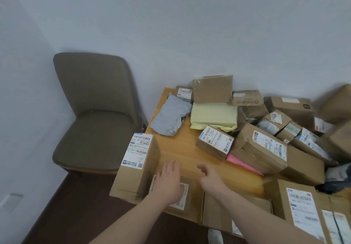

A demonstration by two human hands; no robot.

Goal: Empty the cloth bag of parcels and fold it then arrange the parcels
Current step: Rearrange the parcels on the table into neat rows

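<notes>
Several brown cardboard parcels lie scattered on a wooden table (176,148). A tall labelled box (136,167) stands at the table's near left corner. My left hand (169,181) hovers flat and open just right of it, over a flat parcel (188,196) at the front edge. My right hand (210,177) is open beside it, fingers slightly curled, holding nothing. A small labelled box (214,143), a large taped box (260,148), a grey poly bag (171,118), a pale yellow package (214,116) and a pink flat parcel (243,163) lie further back. I see no cloth bag.
A brown padded chair (95,114) stands left of the table against the wall. More boxes pile at the right (296,108) and at the near right (302,207). Bare tabletop shows in the middle. The dark floor (66,215) lies below on the left.
</notes>
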